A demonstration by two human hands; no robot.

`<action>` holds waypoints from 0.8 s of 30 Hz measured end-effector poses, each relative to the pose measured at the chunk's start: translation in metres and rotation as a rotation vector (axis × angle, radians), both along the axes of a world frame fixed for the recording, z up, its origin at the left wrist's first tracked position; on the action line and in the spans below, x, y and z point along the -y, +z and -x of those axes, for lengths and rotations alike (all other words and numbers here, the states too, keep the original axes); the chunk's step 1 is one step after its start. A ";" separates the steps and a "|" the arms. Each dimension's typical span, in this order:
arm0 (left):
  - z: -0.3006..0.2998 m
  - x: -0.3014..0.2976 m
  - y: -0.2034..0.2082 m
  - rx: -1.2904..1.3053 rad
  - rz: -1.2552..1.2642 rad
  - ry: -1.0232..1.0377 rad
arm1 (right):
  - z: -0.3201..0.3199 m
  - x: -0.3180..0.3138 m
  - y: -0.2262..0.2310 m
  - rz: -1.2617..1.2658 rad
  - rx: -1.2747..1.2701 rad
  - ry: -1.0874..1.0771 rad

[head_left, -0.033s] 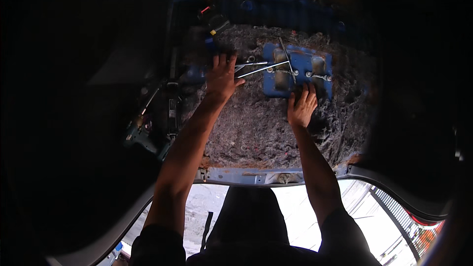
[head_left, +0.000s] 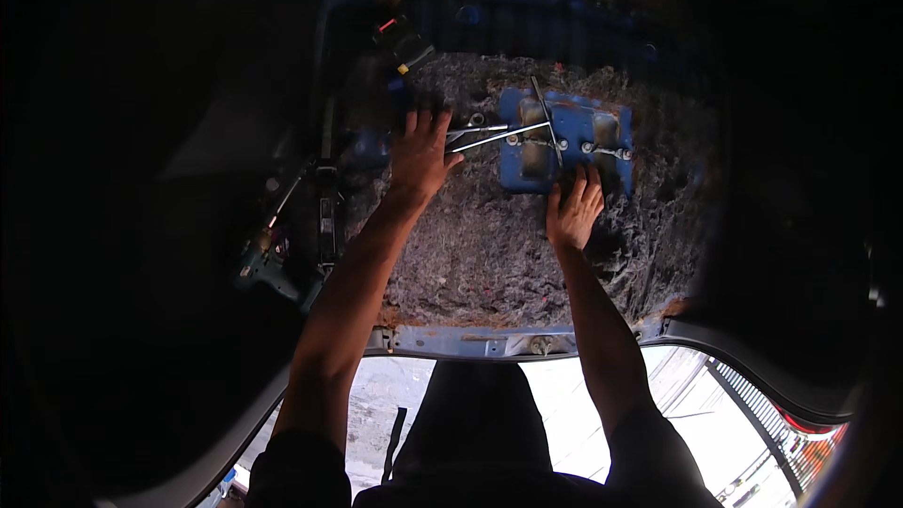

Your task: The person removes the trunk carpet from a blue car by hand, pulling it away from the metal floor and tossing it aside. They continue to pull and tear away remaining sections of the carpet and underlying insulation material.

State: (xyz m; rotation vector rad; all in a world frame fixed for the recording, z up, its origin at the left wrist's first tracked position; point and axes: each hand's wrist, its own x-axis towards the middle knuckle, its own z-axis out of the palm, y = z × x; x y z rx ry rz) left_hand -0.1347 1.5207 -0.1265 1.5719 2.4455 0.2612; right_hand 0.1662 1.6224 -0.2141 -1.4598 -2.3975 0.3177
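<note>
My left hand (head_left: pixel 422 152) lies flat with fingers stretched on the grey fibrous padding (head_left: pixel 461 245), covering the near ends of some metal tools. One is a T-handle wrench (head_left: pixel 499 137), whose crossbar rests over a blue metal plate (head_left: pixel 574 113). Beside its shaft is another shiny bar tool (head_left: pixel 484 128), partly hidden by my left hand. My right hand (head_left: pixel 576 212) rests at the plate's lower edge with fingers extended, just below the end of the crossbar, holding nothing that I can see. Bolted metal loops (head_left: pixel 607 150) sit over two recesses in the plate.
A dark green power drill (head_left: pixel 268 268) with a long bit lies at left, beside a dark rail (head_left: pixel 327 226). A black tool with a yellow tip (head_left: pixel 406 52) lies farther back. A blue metal sill (head_left: pixel 470 341) edges the padding in front of me.
The whole view has shifted very slightly, with the plate and tools a little lower. Both hands keep their places relative to them.
</note>
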 end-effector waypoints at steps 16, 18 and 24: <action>0.009 -0.017 -0.042 -0.147 -0.016 -0.089 | 0.001 -0.004 0.009 0.074 -0.019 -0.020; 0.012 -0.015 -0.036 -0.131 -0.046 -0.071 | 0.002 -0.004 0.009 0.076 -0.025 -0.018; 0.002 0.005 0.044 0.023 0.180 -0.049 | 0.002 -0.005 0.010 0.073 -0.043 -0.013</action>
